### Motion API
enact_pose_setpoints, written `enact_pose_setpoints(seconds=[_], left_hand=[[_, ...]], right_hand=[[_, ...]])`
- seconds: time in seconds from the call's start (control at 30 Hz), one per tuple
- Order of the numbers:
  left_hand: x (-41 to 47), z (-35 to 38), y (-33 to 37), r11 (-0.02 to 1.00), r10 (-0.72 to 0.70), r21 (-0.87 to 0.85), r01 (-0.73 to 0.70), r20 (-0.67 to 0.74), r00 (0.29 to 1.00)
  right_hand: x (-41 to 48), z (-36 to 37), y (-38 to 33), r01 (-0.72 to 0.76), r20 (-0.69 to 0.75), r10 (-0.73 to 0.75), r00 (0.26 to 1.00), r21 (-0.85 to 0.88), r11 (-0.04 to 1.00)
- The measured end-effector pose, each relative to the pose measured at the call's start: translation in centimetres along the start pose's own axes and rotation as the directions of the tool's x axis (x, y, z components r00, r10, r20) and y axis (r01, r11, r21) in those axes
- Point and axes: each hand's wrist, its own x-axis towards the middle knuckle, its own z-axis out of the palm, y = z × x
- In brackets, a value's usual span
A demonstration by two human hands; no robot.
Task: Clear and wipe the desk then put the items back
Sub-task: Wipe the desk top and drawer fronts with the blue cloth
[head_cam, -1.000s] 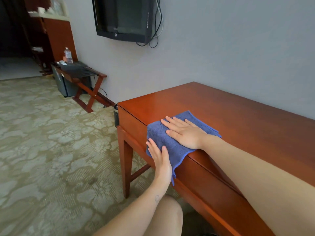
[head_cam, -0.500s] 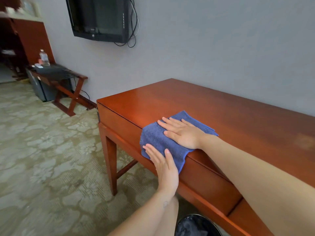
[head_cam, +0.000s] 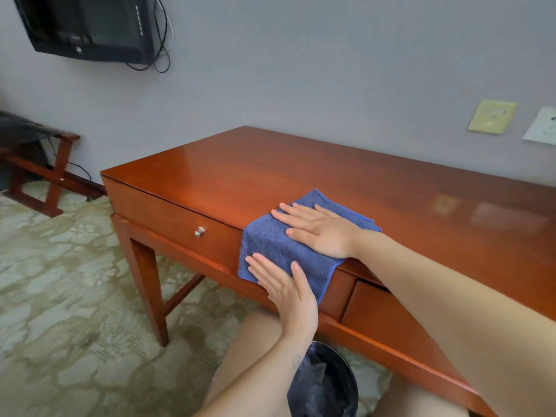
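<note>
A blue cloth (head_cam: pixel 270 239) is draped over the front edge of a red-brown wooden desk (head_cam: pixel 331 176), part on the top and part hanging over the drawer front. My right hand (head_cam: pixel 316 230) lies flat on the cloth on the desk top, fingers straight and pointing left. My left hand (head_cam: pixel 282 284) presses flat against the hanging part of the cloth on the desk's front face. The desk top carries nothing but the cloth.
A drawer with a metal knob (head_cam: pixel 199 231) is left of the cloth. A black bin (head_cam: pixel 325 383) with a liner stands on the patterned carpet under the desk. A TV (head_cam: pixel 87 25) hangs on the grey wall; a wooden luggage rack (head_cam: pixel 39 164) stands far left.
Both hands and the cloth have slid to the right along the desk's front edge, away from the left corner. The drawer knob and the bin have come into view.
</note>
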Motion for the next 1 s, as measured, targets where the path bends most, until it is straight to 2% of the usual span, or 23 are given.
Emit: enact_pose_setpoints(seconds=[0.27, 0.47, 0.9, 1.0], left_hand=[[-5.9, 3.1, 1.0, 0.999, 0.021, 0.033, -0.025, 0.113, 0.993], [-9.7, 4.7, 1.0, 0.989, 0.109, 0.07, -0.128, 0.225, 0.968], [-10.1, 5.4, 0.9, 0.988, 0.12, 0.075, -0.136, 0.19, 0.975], [-9.7, 5.0, 0.9, 0.956, 0.244, 0.11, -0.273, 0.219, 0.945]], right_hand=[[-7.9, 0.4, 2.1, -0.107, -0.028, 0.107, 0.994, 0.009, 0.994], [-13.7, 0.7, 3.4, -0.195, -0.048, 0.196, 0.98, 0.02, 0.981], [-17.5, 1.4, 3.3, -0.235, -0.092, 0.233, 0.968, -0.012, 0.972], [-17.9, 1.4, 3.5, -0.254, -0.098, 0.251, 0.963, -0.013, 0.967]])
